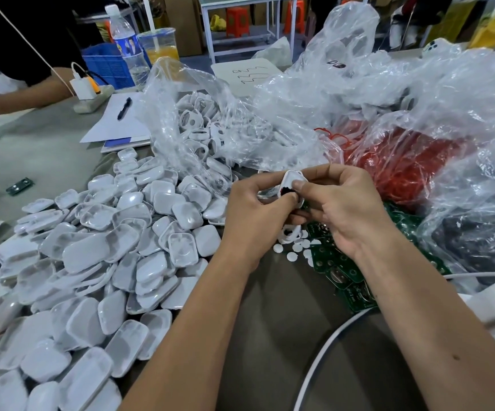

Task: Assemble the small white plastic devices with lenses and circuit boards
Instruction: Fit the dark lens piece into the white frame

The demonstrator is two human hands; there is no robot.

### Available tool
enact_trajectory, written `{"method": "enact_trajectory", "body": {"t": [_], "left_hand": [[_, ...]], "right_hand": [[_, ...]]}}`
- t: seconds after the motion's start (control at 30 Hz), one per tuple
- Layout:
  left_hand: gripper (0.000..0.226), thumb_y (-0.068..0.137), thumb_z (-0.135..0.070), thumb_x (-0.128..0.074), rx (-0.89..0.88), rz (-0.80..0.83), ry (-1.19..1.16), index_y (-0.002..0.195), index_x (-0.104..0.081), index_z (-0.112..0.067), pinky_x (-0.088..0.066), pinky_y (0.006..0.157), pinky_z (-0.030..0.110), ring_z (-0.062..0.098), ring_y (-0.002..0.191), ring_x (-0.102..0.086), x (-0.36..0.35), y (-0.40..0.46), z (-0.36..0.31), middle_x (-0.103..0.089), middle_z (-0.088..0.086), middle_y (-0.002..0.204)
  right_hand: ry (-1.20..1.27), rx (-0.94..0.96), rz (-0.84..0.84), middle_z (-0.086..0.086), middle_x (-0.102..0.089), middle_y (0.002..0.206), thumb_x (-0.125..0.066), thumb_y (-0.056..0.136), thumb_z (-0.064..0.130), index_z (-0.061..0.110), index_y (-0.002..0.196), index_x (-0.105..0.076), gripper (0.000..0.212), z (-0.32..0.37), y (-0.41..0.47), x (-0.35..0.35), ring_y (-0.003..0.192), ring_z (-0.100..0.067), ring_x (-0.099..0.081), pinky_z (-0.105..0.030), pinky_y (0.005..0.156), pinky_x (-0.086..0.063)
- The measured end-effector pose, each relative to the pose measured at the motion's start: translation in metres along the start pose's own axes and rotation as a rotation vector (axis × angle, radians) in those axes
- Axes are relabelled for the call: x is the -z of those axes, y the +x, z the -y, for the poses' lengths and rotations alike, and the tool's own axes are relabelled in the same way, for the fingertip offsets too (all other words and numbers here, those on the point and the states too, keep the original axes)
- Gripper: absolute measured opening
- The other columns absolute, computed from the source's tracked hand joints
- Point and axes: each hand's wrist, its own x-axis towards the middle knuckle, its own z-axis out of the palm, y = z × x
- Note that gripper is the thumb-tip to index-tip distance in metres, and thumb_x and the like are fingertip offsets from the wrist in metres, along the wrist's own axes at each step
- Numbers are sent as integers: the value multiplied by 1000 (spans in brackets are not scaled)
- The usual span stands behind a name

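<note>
White device shell (pixel 293 181) sits pinched between my left hand (pixel 253 215) and right hand (pixel 344 209), raised over the circuit boards (pixel 347 271), thumb pressing inside.

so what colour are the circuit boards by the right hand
Green, with round silver cells, clearest in the head view: circuit boards, right hand.

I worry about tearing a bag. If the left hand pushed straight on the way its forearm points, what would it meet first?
Probably the small white device it already pinches with the right hand. Past that, the left hand heads toward the clear bag of red parts, though depth is unclear.
</note>
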Motion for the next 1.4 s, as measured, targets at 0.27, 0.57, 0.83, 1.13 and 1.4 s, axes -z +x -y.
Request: {"method": "enact_trajectory", "body": {"t": [0.27,0.57,0.83,1.13,1.4], "left_hand": [[32,90,-24,-69,324,31,-608,108,-69,2,-57,51,20,24,58,-71,-1,-1,-13,-72,17,83],[30,81,-20,-74,458,179,-785,105,-73,-1,-62,64,23,28,74,-76,5,0,-10,-73,21,89],[28,84,-21,-70,442,257,-808,100,-76,0,-62,63,21,28,76,-78,7,1,-5,-74,21,89],[46,87,-20,-66,437,271,-849,126,-63,4,-64,69,28,34,87,-77,5,2,-6,-71,27,111],[39,92,-26,-58,383,206,-907,123,-68,-4,-64,71,28,27,93,-77,20,10,-8,-73,17,117]], "right_hand": [[29,66,23,-36,-69,96,-79,86,-1,8,86,-72,11,11,-3,7,73,-36,-62,-42,63,-48],[-17,148,62,-23,-76,96,-83,83,3,5,94,-77,13,15,-3,12,75,-24,-73,-22,55,-55],[10,79,136,-12,-75,84,-84,82,8,13,91,-78,12,16,-4,13,62,-12,-70,-21,48,-52],[35,37,77,-3,-65,83,-81,88,34,16,104,-69,26,15,-1,11,53,-6,-56,-17,44,-42],[350,16,126,-4,-54,80,-33,94,5,9,104,-60,28,19,-1,14,76,-15,-44,-30,66,-33]]}}
